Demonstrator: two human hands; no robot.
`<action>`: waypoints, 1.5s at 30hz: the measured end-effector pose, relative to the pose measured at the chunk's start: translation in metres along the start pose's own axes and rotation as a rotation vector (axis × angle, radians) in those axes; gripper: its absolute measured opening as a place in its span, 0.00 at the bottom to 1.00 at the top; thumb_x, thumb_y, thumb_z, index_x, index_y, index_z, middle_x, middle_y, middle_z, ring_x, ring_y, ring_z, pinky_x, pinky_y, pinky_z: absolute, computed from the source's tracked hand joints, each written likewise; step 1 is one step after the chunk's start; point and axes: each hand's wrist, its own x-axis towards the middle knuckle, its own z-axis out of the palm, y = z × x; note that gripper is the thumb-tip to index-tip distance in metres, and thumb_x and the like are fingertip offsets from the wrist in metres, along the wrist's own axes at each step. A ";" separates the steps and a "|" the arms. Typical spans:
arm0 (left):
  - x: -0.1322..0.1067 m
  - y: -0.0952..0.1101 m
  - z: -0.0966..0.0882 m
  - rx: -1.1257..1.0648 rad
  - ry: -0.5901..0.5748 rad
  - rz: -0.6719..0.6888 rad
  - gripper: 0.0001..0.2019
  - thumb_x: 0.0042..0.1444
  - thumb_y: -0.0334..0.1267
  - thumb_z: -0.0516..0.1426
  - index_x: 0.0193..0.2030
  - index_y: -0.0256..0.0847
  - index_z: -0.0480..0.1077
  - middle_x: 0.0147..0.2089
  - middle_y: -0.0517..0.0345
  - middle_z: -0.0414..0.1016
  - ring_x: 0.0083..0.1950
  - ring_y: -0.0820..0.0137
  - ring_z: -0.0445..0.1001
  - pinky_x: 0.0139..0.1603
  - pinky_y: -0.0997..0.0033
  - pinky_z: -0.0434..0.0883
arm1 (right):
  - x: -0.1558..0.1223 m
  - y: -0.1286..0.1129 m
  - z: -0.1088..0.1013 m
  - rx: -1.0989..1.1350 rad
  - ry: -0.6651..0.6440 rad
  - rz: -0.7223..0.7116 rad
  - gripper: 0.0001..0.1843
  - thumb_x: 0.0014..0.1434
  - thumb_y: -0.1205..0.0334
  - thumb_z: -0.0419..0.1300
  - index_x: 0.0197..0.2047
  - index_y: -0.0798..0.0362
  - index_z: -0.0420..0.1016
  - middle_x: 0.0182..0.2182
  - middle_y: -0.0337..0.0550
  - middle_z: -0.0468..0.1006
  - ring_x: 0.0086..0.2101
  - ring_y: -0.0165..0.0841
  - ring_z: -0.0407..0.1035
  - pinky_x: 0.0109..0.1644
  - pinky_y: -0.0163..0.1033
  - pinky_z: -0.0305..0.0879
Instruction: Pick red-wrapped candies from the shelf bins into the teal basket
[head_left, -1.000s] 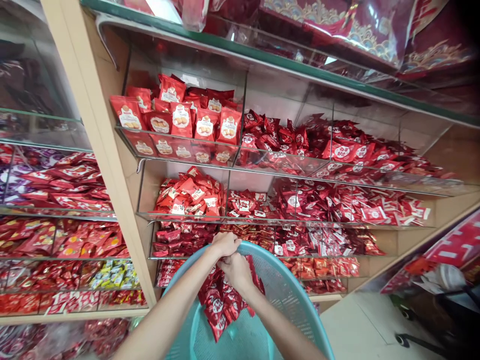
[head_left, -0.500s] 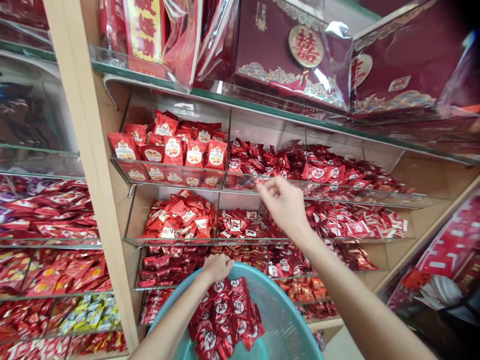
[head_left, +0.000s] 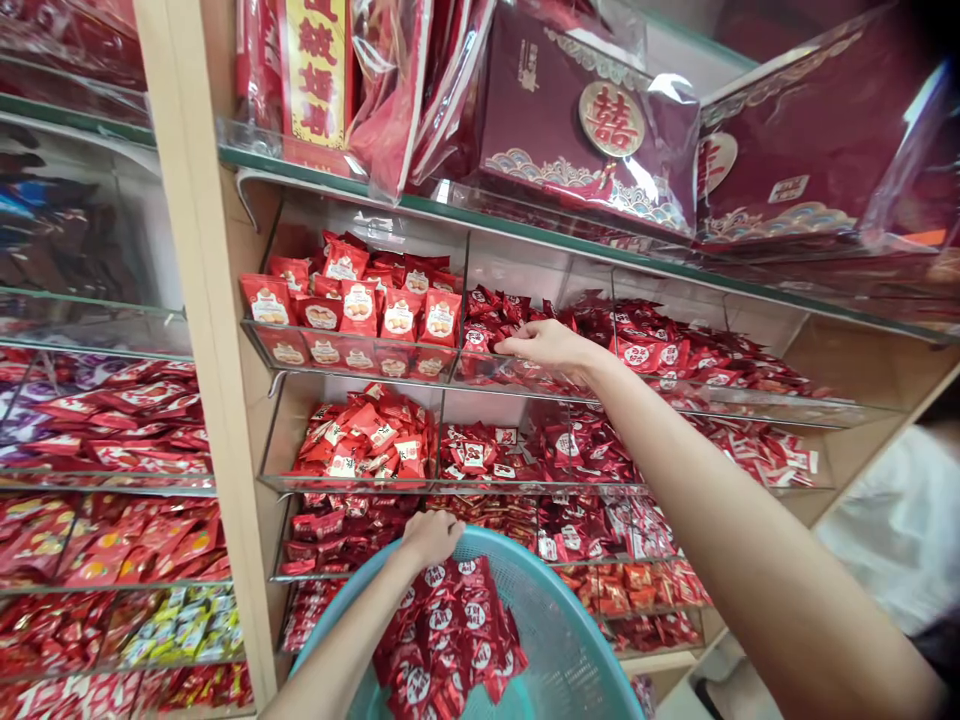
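Observation:
My left hand (head_left: 433, 537) is closed over the far rim of a turquoise plastic basket (head_left: 581, 610). Inside the basket lies a cluster of dark red candy packets (head_left: 454, 635) with white round labels. My right hand (head_left: 551, 345) reaches over the clear front lip of an upper shelf bin. Its fingers are pinched together among small dark red packets (head_left: 517, 308); whether a packet is between the fingertips cannot be made out. Just left of that hand, a neighbouring compartment holds brighter red snack packets (head_left: 360, 305) with cookie pictures.
Lower bins hold more red packets (head_left: 367, 435), behind clear lips. A wooden upright (head_left: 202, 330) divides the shelving on the left. Overhead, a glass shelf (head_left: 540, 225) carries maroon gift boxes (head_left: 540, 110). At the right edge is a person in white clothing (head_left: 885, 530).
My right hand has moved forward and slightly left, from in front of the bin lip to among the packets. The left hand stays on the rim. A person in white has appeared at the right.

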 end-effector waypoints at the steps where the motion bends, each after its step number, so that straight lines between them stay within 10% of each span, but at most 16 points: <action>1: 0.000 0.000 0.000 0.002 0.004 0.001 0.26 0.59 0.51 0.38 0.37 0.45 0.74 0.41 0.50 0.79 0.44 0.59 0.76 0.44 0.61 0.68 | 0.001 0.003 0.001 0.037 0.011 0.009 0.18 0.41 0.49 0.64 0.27 0.56 0.70 0.22 0.38 0.69 0.23 0.27 0.61 0.26 0.35 0.57; 7: -0.001 0.001 -0.001 0.005 0.012 -0.010 0.26 0.59 0.51 0.37 0.37 0.45 0.74 0.40 0.50 0.79 0.44 0.59 0.76 0.44 0.61 0.68 | 0.004 0.022 0.008 0.148 0.193 -0.109 0.29 0.37 0.56 0.68 0.44 0.58 0.69 0.25 0.34 0.67 0.23 0.25 0.60 0.26 0.34 0.58; 19: -0.009 -0.001 -0.001 -0.009 0.010 -0.056 0.25 0.58 0.52 0.38 0.37 0.45 0.74 0.41 0.50 0.79 0.44 0.58 0.75 0.43 0.62 0.68 | 0.001 0.022 -0.006 0.518 -0.078 -0.025 0.18 0.40 0.72 0.66 0.37 0.56 0.73 0.24 0.38 0.75 0.23 0.26 0.67 0.22 0.31 0.63; 38: -0.011 -0.004 -0.008 -0.015 0.009 -0.065 0.25 0.58 0.53 0.39 0.40 0.47 0.74 0.41 0.51 0.79 0.45 0.59 0.75 0.44 0.62 0.68 | -0.005 0.035 -0.004 0.583 0.086 -0.190 0.09 0.42 0.63 0.67 0.26 0.56 0.73 0.22 0.38 0.74 0.23 0.25 0.67 0.27 0.33 0.68; 45: -0.009 -0.003 -0.009 -0.019 -0.005 -0.070 0.25 0.58 0.53 0.39 0.41 0.47 0.74 0.42 0.51 0.78 0.45 0.59 0.75 0.44 0.63 0.67 | -0.067 0.030 -0.002 0.792 0.301 -0.240 0.06 0.50 0.61 0.63 0.30 0.52 0.70 0.28 0.38 0.74 0.29 0.26 0.70 0.37 0.35 0.71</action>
